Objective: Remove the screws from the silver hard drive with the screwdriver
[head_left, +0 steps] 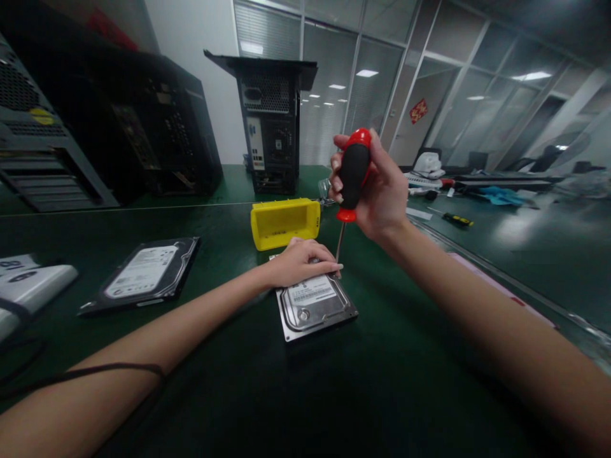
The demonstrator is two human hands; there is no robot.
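A silver hard drive with a white label lies on the green table in front of me. My left hand grips it across its far part, fingers over the top, and hides that end. Raised above the drive, my right hand is wrapped round the red and black handle of a screwdriver. The shaft points down, slightly tilted, to the drive's far right edge beside my left fingertips. The tip's exact contact is hidden. Just behind the drive stands a yellow plastic bin, its open side facing me.
Another hard drive lies to the left, near a white object with a dark cable. Computer cases stand at the back and left. On the right are a yellow-black screwdriver, a blue cloth and a pink sheet.
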